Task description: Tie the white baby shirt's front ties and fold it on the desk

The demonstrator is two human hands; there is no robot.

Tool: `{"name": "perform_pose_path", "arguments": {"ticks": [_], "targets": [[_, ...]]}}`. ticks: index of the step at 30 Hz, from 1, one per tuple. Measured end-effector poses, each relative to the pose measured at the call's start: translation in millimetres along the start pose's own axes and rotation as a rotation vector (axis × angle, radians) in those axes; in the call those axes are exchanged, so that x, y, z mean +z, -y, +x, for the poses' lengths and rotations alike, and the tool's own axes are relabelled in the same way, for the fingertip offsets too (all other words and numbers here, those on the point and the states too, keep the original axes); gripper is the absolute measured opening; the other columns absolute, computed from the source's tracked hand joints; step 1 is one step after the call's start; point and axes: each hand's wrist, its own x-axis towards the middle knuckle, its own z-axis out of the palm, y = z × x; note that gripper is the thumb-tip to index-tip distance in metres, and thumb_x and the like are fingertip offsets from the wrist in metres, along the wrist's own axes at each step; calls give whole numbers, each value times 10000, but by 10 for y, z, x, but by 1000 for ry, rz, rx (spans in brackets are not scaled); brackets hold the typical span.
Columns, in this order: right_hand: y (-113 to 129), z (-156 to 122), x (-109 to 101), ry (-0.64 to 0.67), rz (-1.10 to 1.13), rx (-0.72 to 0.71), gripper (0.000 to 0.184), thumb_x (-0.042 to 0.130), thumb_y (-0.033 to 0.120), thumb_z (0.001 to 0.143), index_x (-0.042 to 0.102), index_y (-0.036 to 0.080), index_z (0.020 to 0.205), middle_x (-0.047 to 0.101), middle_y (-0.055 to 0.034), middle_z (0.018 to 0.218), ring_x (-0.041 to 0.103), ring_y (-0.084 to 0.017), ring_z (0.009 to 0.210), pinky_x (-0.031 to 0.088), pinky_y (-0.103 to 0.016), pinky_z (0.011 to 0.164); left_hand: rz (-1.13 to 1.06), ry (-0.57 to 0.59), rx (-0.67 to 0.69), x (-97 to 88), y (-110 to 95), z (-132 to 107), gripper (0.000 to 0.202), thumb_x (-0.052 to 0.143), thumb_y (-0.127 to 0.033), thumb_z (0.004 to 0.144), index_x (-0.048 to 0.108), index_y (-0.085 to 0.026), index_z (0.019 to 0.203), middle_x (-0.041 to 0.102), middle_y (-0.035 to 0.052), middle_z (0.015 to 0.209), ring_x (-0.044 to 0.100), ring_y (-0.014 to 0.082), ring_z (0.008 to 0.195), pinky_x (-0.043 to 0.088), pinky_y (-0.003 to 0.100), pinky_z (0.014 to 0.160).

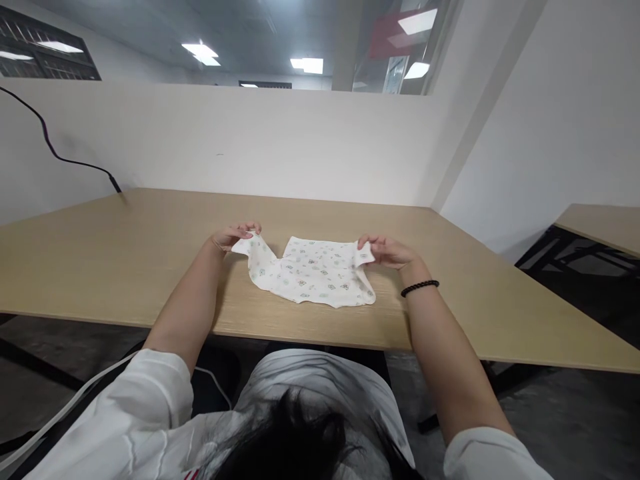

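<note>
A small white cloth (320,270) with scattered green and grey prints is spread across the table in front of me; whether it is a baby garment or a plain piece of fabric I cannot tell. My left hand (237,235) pinches its left end, lifting that corner off the wood. At the opposite end, my right hand (387,251) grips the upper right corner, where the fabric folds over and shows its plain underside. Between my hands the middle of the cloth lies on the tabletop, its lower edge wavy and its upper edge dipping into a notch on the left.
The light wooden table (150,267) ends at a white partition wall (280,143) with glass above it. A black cable (75,161) hangs down to the table's far left. Another table (600,223) stands at the right.
</note>
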Motion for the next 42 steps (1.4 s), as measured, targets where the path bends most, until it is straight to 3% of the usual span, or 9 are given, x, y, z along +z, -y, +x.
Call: {"name": "perform_pose_path", "arguments": {"ticks": [4,7,13,17,22,29,34,38,42], "targets": [[-115,215,280,261,37,86,557,796,352,802,568,175,1278,721,-130,1130,669,-238,1105,537,-334,900,-90,197,12,125,62,143,295,785,-174,630,606,-136,861,687,53,750,665,189,648,506,239,583],[-159,259,354,308,53,136,688,795,273,809,466,225,1412,615,-157,1354,588,-237,1247,490,-348,1005,-117,296,13,267,99,259,332,832,-228,629,654,-132,892,694,80,806,666,189,677,504,249,613],[-203,243,268,167,34,271,562,755,343,845,533,191,1339,729,-140,1135,703,-227,1052,572,-349,896,-98,399,-77,701,126,378,527,846,-337,641,654,-140,1091,719,135,950,681,264,894,505,377,855],[-238,270,284,73,5,327,424,760,387,832,626,172,1172,751,-115,1020,735,-201,924,604,-307,806,-55,443,-142,1005,145,397,783,817,-393,672,500,-211,1364,621,190,1306,581,335,1210,415,465,1014],[-265,323,361,-35,-55,353,367,774,419,806,632,184,1050,749,-81,897,729,-171,791,609,-266,700,21,530,-92,1086,193,448,730,787,-415,732,499,-204,1368,580,199,1360,574,323,1223,400,467,1032],[-307,454,447,-206,-407,171,219,743,324,788,635,185,917,632,14,652,564,-99,538,499,-220,531,487,273,111,993,409,565,556,704,-448,793,581,-184,1267,580,162,1354,534,280,1255,420,415,1027],[-365,483,553,-2,-614,60,208,728,319,748,701,174,895,695,-34,834,603,-147,726,481,-264,655,1089,171,95,1131,628,598,644,512,-543,899,475,-173,1424,421,164,1524,345,318,1417,252,462,1153],[-417,507,578,-23,-806,45,137,669,202,724,698,182,857,682,-27,812,577,-158,712,452,-269,643,1333,118,-31,1227,674,596,662,387,-566,950,344,-222,1514,277,153,1603,186,358,1486,125,576,1159],[-450,517,558,-81,-944,36,161,653,158,704,673,185,861,662,-36,851,560,-167,737,437,-271,658,1331,98,100,1255,628,599,572,431,-498,938,471,-200,1424,462,158,1494,361,344,1406,221,529,1140]]}}
